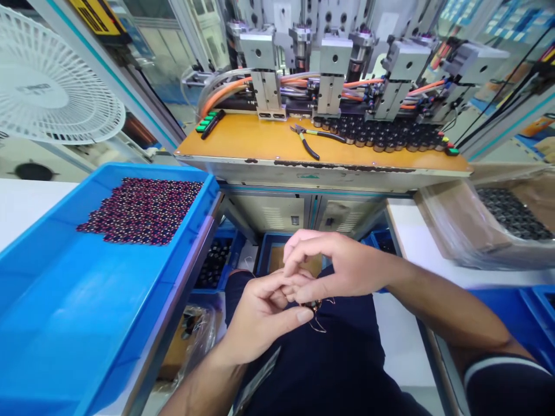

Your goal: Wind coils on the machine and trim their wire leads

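Above my lap, my left hand (264,312) is closed around a small dark wound coil part (313,304), with its thumb along the near side. Thin copper-coloured wire ends (318,326) stick out of the part, some hanging below it and some to the right. My right hand (338,263) reaches over from the right. Its fingers are bent against the left fingertips, and its thumb lies beside the part. Whatever is between the right fingertips is hidden. Most of the coil part is covered by both hands.
A blue tray (173,271) at left holds rows of dark-red wound parts (143,211). Ahead, an orange machine bench (243,138) carries pliers (310,141), a marker (212,124) and many black cylinders (385,136). A plastic-lined carton (451,225) stands at right, a white fan (56,86) at left.
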The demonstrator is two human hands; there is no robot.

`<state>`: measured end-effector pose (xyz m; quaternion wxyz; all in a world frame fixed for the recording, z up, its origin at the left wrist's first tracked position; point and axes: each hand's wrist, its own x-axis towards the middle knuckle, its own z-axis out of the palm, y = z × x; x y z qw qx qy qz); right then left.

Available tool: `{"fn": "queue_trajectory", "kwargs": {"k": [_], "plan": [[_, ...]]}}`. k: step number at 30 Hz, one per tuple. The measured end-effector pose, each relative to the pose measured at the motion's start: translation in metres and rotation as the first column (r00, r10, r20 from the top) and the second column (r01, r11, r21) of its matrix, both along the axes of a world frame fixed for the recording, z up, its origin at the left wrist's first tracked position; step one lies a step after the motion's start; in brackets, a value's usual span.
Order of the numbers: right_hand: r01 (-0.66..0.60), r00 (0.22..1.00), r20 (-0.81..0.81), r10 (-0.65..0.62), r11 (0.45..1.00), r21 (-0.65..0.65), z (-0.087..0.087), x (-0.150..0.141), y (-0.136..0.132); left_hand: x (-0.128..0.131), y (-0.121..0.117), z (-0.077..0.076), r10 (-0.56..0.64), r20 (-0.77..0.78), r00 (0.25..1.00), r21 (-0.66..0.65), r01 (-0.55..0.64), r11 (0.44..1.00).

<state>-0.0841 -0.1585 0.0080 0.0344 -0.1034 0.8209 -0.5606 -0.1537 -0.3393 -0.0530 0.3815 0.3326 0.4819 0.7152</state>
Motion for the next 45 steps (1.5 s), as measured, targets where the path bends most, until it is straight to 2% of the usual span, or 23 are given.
{"fn": "queue_trajectory", "kwargs": {"k": [2, 4, 7, 11, 15, 21, 26, 31, 35, 40, 45], "plan": [[-0.055, 0.998, 0.037, 0.055, 0.998, -0.010, 0.001, -0.005, -0.002, 0.001, -0.002, 0.000, -0.029, 0.003, 1.000, -0.014, 0.029, 0.999], [-0.048, 0.998, 0.048, 0.049, 0.999, -0.025, 0.001, -0.005, -0.004, 0.001, -0.005, -0.001, -0.032, 0.007, 0.999, -0.019, 0.032, 0.999], [0.074, 0.994, 0.091, -0.065, 0.993, -0.091, 0.000, 0.000, -0.007, 0.001, -0.008, -0.003, 0.006, 0.014, 1.000, -0.003, -0.006, 1.000], [0.281, 0.947, 0.214, -0.240, 0.940, -0.193, -0.003, 0.012, -0.012, -0.001, -0.008, -0.005, 0.081, 0.014, 0.997, 0.010, -0.081, 0.997], [0.381, 0.906, 0.290, -0.309, 0.893, -0.239, -0.002, 0.025, -0.015, -0.001, -0.007, -0.007, 0.092, 0.025, 0.995, 0.058, -0.094, 0.994], [0.394, 0.876, 0.396, -0.276, 0.882, -0.258, 0.006, 0.034, -0.018, 0.002, -0.005, -0.001, 0.088, 0.008, 0.996, 0.033, -0.089, 0.996], [0.337, 0.862, 0.451, -0.233, 0.927, -0.164, 0.014, 0.030, -0.018, 0.004, -0.006, 0.003, 0.097, -0.038, 0.995, 0.019, -0.097, 0.995], [0.300, 0.893, 0.394, -0.220, 0.941, -0.155, 0.013, 0.031, -0.019, 0.003, -0.008, -0.003, 0.029, 0.092, 0.995, 0.052, -0.034, 0.998], [0.251, 0.947, 0.247, -0.205, 0.953, -0.172, 0.007, 0.036, -0.020, 0.004, -0.009, -0.007, -0.047, 0.209, 0.977, 0.085, 0.030, 0.996], [0.234, 0.972, 0.055, -0.230, 0.969, -0.083, 0.005, 0.040, -0.022, 0.003, -0.007, -0.009, -0.080, 0.204, 0.976, 0.111, 0.058, 0.992], [0.253, 0.967, 0.048, -0.251, 0.966, -0.049, 0.006, 0.045, -0.025, 0.000, -0.007, -0.007, -0.078, 0.196, 0.978, 0.136, 0.051, 0.989]]}}
